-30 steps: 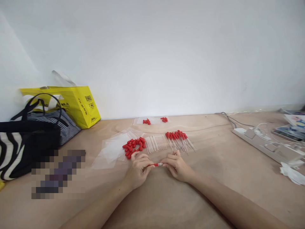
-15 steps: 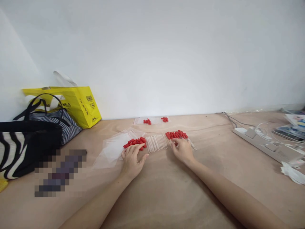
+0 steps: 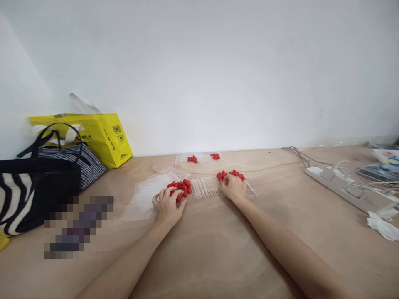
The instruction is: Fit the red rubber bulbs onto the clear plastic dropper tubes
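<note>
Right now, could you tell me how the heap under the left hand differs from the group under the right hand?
The heap of loose red caps under the left hand holds short red pieces alone, piled at random. The capped droppers under the right hand carry clear, thin stems, which fan out side by side. The heap lies beside a clear plastic bag; the droppers lie right of a row of bare clear tubes. Both rest on the wooden table.

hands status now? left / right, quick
Left hand: fingers curled on the loose red caps; grasp cannot be told.
Right hand: resting on the capped droppers; grip cannot be told.
</note>
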The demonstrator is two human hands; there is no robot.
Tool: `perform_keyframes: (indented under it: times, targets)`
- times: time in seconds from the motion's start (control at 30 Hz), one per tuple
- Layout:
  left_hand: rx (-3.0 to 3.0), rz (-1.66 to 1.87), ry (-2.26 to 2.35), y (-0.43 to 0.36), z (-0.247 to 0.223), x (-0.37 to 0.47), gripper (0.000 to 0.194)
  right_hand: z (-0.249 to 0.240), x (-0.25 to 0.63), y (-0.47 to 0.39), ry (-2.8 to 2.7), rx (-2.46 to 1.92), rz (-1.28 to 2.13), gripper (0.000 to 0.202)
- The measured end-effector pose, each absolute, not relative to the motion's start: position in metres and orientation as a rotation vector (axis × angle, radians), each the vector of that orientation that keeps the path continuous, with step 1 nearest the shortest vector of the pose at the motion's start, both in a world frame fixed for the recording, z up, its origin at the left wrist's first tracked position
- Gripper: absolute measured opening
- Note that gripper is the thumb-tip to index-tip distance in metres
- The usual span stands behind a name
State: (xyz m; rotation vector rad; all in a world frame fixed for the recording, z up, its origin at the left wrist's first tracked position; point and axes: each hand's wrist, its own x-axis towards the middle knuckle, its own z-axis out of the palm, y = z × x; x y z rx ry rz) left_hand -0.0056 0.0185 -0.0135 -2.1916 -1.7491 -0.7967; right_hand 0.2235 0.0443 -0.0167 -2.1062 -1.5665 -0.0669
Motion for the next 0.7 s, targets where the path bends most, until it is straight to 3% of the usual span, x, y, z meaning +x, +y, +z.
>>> perform_keyframes:
  times: [0.7]
  targets:
    - [-2.094,-0.864,-1.721,0.022,-0.007,-0.011,0.013,-0.002,0.193,0.065,-1.830,-2.328,-0.121,0.023]
